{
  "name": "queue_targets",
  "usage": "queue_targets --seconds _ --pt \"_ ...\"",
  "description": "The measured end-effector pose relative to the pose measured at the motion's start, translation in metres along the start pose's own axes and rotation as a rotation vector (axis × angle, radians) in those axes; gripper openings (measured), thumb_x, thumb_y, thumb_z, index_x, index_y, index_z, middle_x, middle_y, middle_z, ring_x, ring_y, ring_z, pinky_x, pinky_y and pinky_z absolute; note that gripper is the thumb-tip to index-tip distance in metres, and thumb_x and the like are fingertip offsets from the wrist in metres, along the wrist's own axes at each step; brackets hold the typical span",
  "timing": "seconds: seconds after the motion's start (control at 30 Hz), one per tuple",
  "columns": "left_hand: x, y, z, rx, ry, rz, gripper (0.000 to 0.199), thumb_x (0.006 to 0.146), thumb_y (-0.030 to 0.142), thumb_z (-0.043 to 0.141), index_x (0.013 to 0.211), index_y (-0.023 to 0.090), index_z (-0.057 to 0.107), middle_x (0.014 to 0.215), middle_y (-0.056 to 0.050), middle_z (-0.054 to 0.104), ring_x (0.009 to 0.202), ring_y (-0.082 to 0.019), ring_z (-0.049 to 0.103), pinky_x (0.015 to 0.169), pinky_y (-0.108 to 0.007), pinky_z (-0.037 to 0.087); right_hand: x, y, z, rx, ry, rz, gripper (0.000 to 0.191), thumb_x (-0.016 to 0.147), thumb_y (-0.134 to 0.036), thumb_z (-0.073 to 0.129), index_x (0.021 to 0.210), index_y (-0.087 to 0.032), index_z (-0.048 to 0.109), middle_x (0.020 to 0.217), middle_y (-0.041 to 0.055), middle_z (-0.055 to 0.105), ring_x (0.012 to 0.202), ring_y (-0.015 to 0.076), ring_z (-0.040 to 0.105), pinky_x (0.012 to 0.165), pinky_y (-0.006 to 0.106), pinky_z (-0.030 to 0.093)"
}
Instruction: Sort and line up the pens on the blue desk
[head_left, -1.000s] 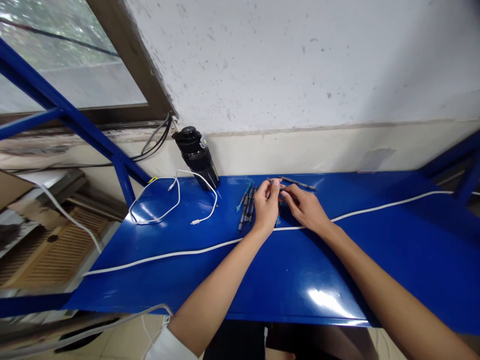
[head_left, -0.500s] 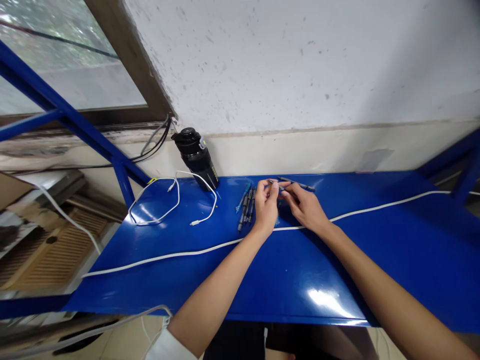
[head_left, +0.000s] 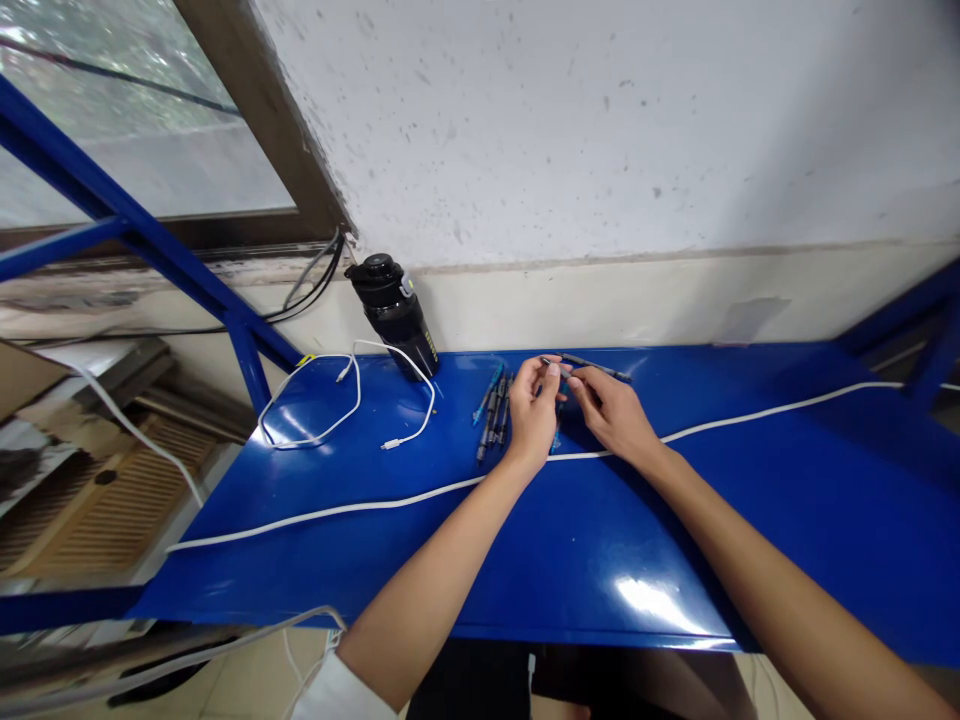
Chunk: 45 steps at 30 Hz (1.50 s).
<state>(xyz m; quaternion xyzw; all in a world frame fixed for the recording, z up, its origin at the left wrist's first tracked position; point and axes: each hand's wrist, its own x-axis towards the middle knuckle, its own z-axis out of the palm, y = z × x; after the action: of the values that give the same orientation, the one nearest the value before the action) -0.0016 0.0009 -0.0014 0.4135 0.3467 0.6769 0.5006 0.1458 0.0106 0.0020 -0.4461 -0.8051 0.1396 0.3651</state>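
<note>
Moved slightly apart: left hand (head_left: 532, 425) and right hand (head_left: 619, 412), fingers of both pinching one pen (head_left: 560, 370); more pens (head_left: 492, 412) on worktop (head_left: 525, 560), beside left fingers.

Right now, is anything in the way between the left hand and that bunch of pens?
Nothing visible. The bunch of pens lies just left of the left hand, on the blue table; the long white cable crosses nearer the wearer, not between them.

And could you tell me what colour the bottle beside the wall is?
The bottle is black, seen best in the head view.
</note>
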Motion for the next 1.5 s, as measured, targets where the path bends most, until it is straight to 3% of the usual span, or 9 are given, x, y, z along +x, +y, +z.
queue_targets --seconds 0.17,0.33,0.5,0.87,1.2,1.37,1.5 --pt "-0.0008 -0.0003 0.0005 -0.020 -0.005 -0.011 0.035 0.099 0.053 0.072 0.108 0.020 0.070 0.106 -0.008 0.074 0.093 -0.018 0.068 0.076 -0.028 0.054 -0.0016 0.0031 0.0033 0.001 0.036 0.033 0.023 0.109 -0.047 0.054 0.113 -0.024 0.057 0.091 0.0056 0.072 0.072 0.0218 0.065 0.065 0.032 0.043" --pt "-0.0004 -0.0001 0.0002 -0.009 0.002 -0.014 0.039 0.096 0.057 0.074 0.107 0.020 0.070 0.104 -0.008 0.073 0.089 -0.018 0.068 0.069 -0.026 0.052 -0.0008 0.0011 0.0002 0.025 -0.004 0.019 0.025 0.112 -0.046 0.048 0.103 -0.025 0.059 0.088 0.0050 0.070 0.073 0.0218 0.064 0.067 0.033 0.042" --pt "-0.0005 0.0014 0.0011 -0.012 0.007 -0.026 0.040 0.095 0.058 0.074 0.106 0.020 0.070 0.102 -0.007 0.073 0.090 -0.018 0.068 0.069 -0.026 0.052 0.0002 -0.0014 -0.0010 0.018 -0.007 0.010 0.031 0.114 -0.047 0.042 0.106 -0.025 0.063 0.091 0.0066 0.072 0.077 0.0239 0.067 0.070 0.034 0.044" --pt "-0.0004 0.0007 0.0004 -0.024 -0.013 -0.057 0.037 0.096 0.055 0.075 0.105 0.020 0.070 0.100 -0.006 0.073 0.088 -0.017 0.067 0.071 -0.025 0.052 -0.0019 0.0051 0.0050 0.016 0.015 0.051 0.023 0.109 -0.047 0.052 0.112 -0.025 0.057 0.097 0.0080 0.077 0.077 0.0243 0.070 0.068 0.033 0.048" --pt "0.0003 -0.0010 -0.0002 0.019 -0.002 -0.061 0.037 0.096 0.055 0.074 0.103 0.019 0.072 0.102 -0.007 0.074 0.090 -0.019 0.068 0.067 -0.024 0.052 -0.0008 -0.0014 -0.0018 0.012 -0.033 0.059 0.039 0.114 -0.054 0.038 0.109 -0.025 0.063 0.087 0.0065 0.075 0.072 0.0244 0.068 0.066 0.035 0.046" --pt "-0.0009 -0.0008 -0.0001 0.013 -0.002 -0.051 0.036 0.097 0.054 0.073 0.105 0.020 0.072 0.103 -0.007 0.075 0.090 -0.018 0.068 0.072 -0.025 0.052 -0.0015 0.0023 0.0025 0.048 0.009 0.072 0.027 0.109 -0.052 0.052 0.114 -0.026 0.058 0.098 0.0082 0.078 0.079 0.0257 0.073 0.069 0.035 0.050" --pt "-0.0010 -0.0005 -0.0002 0.016 -0.005 -0.048 0.038 0.096 0.057 0.074 0.105 0.020 0.072 0.103 -0.007 0.074 0.089 -0.018 0.067 0.069 -0.025 0.051 -0.0019 0.0042 0.0029 0.066 0.001 0.074 0.024 0.109 -0.050 0.052 0.110 -0.026 0.055 0.094 0.0070 0.077 0.076 0.0249 0.072 0.066 0.034 0.048"
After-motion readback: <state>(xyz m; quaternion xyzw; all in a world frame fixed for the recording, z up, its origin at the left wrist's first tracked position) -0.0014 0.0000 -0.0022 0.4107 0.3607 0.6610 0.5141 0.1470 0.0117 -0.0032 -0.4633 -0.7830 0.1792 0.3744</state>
